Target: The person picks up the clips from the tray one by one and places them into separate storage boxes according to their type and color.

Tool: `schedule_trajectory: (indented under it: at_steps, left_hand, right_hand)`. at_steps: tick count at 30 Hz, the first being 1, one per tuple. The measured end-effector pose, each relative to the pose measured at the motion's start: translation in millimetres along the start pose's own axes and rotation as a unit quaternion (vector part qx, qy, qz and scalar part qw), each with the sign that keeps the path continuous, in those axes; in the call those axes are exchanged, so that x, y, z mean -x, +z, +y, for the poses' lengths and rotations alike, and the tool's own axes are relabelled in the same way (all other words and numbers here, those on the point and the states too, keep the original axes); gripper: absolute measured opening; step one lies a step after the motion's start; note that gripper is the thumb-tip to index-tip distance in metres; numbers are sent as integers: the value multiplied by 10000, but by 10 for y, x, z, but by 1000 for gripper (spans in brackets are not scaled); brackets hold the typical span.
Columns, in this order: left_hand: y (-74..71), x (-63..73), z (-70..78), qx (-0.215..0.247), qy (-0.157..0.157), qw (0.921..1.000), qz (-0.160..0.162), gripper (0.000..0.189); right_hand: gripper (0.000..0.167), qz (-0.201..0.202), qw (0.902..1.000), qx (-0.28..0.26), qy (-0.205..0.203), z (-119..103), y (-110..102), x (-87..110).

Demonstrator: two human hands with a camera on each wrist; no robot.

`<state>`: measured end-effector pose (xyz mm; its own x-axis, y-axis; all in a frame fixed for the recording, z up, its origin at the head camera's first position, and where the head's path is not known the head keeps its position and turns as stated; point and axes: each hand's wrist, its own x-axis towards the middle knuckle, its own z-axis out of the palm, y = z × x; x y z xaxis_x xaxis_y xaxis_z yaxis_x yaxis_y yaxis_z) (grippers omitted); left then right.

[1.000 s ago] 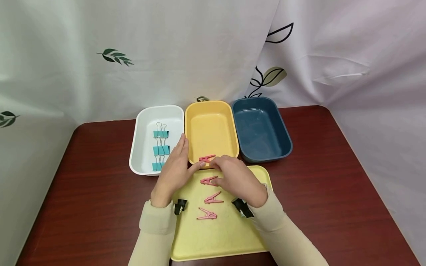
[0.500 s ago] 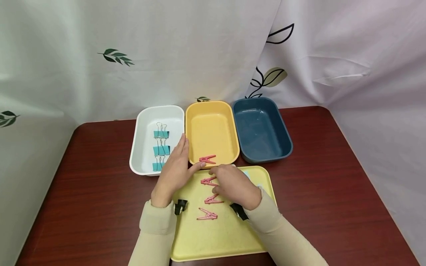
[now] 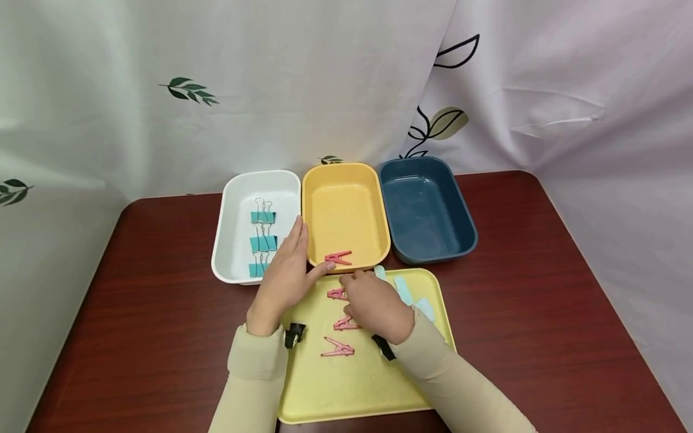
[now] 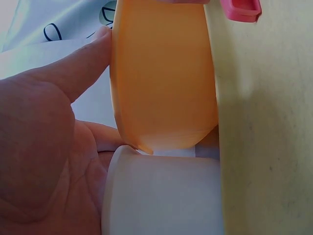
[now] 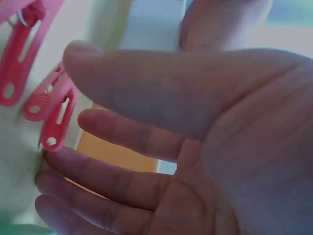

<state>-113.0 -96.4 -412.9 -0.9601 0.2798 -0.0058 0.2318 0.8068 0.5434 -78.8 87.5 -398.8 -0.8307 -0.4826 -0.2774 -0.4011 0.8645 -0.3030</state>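
In the head view, my left hand (image 3: 285,276) rests where the white bin (image 3: 216,264) and yellow bin (image 3: 385,252) meet. Its fingers are straight, and its thumb (image 4: 93,54) lies against the yellow bin's rim in the left wrist view. Over the tray (image 3: 325,397), my right hand (image 3: 376,305) reaches around a pink clothespin (image 3: 337,294), partly hidden. The right wrist view has thumb and fingers spread on either side of a pink clothespin (image 5: 59,110), without a visible pinch. Two more clothespins lie nearer me, including one (image 3: 338,347). Another pink clothespin (image 3: 338,257) is inside the yellow bin.
Teal binder clips (image 3: 263,243) line up in the white bin. A dark blue bin (image 3: 471,240) stands right of the yellow one. Pale blue pieces (image 3: 403,290), kind unclear, lie on the tray's right side. Behind the table (image 3: 541,288) hangs a patterned curtain (image 3: 303,78).
My right hand has moved back from the yellow bin's near edge to the tray, uncovering the clothespin in the bin and the pale blue pieces. My left hand keeps its place.
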Motion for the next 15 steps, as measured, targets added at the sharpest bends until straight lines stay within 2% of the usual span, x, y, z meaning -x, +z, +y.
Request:
schedule_trajectory:
  at_steps: [9,15]
  left_hand:
    - [-5,17,4,32,2,10000,37,96]
    - [6,5,3,38,57,9999,88,95]
  right_hand:
    - [26,561,9950,829,-46,-86,131,-16]
    - [22,810,9909,1075,-62,-85,173,-31]
